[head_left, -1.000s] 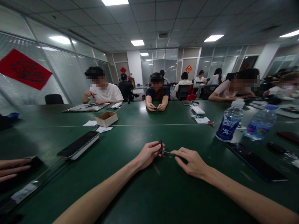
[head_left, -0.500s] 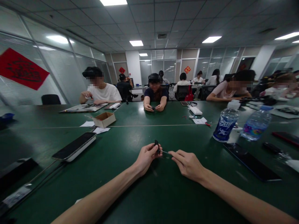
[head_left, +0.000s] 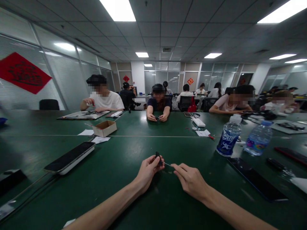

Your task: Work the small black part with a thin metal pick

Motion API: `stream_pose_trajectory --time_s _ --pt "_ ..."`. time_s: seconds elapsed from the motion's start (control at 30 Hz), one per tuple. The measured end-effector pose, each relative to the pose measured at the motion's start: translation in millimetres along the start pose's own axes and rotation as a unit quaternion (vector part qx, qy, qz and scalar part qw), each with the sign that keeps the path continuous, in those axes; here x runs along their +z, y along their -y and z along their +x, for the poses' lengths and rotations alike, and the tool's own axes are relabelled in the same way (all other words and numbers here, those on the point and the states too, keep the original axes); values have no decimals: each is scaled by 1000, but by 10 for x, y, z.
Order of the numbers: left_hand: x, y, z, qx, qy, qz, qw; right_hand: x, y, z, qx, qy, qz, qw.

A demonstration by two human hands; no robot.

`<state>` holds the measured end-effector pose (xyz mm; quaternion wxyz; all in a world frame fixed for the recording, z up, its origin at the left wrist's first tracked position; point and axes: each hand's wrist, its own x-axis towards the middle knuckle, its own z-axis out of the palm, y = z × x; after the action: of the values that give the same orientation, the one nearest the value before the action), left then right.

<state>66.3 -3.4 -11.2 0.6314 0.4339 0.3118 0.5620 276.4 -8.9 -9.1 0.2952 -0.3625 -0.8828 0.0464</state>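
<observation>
The left hand (head_left: pixel 148 171) is closed around a small black object (head_left: pixel 157 158) held just above the tabletop (head_left: pixel 124 191). Its fingers hide most of the object, so its shape is hard to make out. A thin metal pin (head_left: pixel 167 164) runs from it to the right hand (head_left: pixel 190 182), which pinches the pin's far end between its fingertips. Neither hand rests on anything else. Green tabletop spreads around both hands, with a phone on a white case (head_left: pixel 69 158) well to the left and a long dark phone (head_left: pixel 257 179) well to the right. A water bottle (head_left: pixel 229 137) stands farther ahead. Both forearms run out past the bottom edge of the view.
</observation>
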Motion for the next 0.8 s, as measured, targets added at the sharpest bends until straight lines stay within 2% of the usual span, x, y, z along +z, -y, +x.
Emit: stream_pose_trajectory --time_s 0.17,0.43,0.63,0.8 --pt "-7 9 -1 -5 -9 -1 1000 -20 -15 30 60 -65 23 996" --pt "-22 -17 33 31 -24 -15 999 8 -22 8 72 -27 59 995" --pt "-14 -34 5 62 5 40 997 -25 -13 18 63 -2 62 996" --pt "-4 -42 -6 89 3 69 994 -38 -3 20 52 5 46 998"
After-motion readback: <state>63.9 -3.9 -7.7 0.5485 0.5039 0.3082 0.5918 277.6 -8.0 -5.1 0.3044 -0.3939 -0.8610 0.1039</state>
